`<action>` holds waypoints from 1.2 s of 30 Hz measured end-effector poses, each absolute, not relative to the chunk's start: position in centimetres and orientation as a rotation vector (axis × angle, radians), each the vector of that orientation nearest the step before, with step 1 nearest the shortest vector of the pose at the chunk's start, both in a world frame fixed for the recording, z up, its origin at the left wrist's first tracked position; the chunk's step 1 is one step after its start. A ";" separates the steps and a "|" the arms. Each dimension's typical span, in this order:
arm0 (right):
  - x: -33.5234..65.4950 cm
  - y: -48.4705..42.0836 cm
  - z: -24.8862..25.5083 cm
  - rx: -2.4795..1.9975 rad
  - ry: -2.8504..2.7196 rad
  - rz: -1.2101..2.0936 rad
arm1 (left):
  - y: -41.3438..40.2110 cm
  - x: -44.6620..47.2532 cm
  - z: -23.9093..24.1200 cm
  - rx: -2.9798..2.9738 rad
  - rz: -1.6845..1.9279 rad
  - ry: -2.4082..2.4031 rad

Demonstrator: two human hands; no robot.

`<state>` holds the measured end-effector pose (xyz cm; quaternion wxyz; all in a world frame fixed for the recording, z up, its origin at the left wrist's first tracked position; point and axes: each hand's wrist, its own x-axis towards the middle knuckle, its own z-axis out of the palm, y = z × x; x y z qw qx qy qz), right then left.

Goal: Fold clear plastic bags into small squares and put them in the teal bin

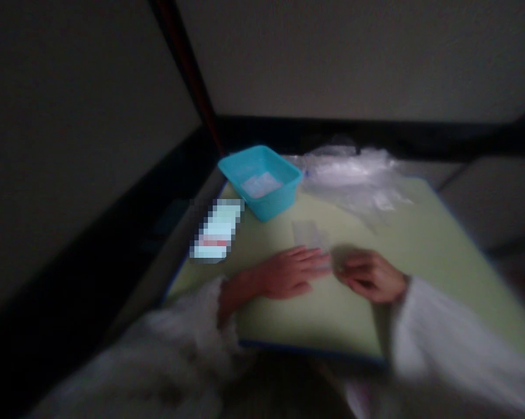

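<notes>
Room: dim, with plain pale walls and a dark strip low down at the back.
Mat: a light green mat [419, 233] with a blue edge covers the table.
Bag: a small clear bag [309, 234] lies flat on the mat, in the middle, just past both hands. It is blurry and hard to see.
Left hand: the left hand [284, 273] lies flat on the mat, palm down. Its fingers are straight and side by side. The tips reach the near end of the bag. It grips nothing.
Right hand: the right hand [369, 276] rests just beside the left one, fingers curled in. Its tips point at the bag's near corner. I cannot tell if they pinch it.
Sleeves: both arms wear fluffy white sleeves [188, 326].
Tub: a blue-green tub [273, 206] stands at the far left of the mat, well apart from the hands. Something pale and clear lies inside.
Pile: a heap of clear plastic [354, 174] lies just right of the tub, at the far edge.
Patch: a blurred-out patch [216, 230] sits at the mat's left edge, near the tub.
</notes>
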<state>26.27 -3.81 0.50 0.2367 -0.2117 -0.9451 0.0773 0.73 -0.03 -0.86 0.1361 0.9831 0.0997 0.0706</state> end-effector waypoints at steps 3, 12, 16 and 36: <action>26.2 -3.8 0.4 -0.561 -2.574 0.186 | -0.1 0.8 -0.8 2.843 0.217 0.298; 26.1 -3.7 -0.3 -0.607 -2.634 0.305 | 0.0 0.7 -0.7 2.850 0.179 0.293; 26.0 -3.8 0.1 -0.640 -2.656 0.403 | -0.1 0.7 -0.8 2.851 0.184 0.305; 26.0 -3.6 0.3 -0.666 -2.677 0.492 | 4.9 -0.8 -3.2 2.898 0.308 0.967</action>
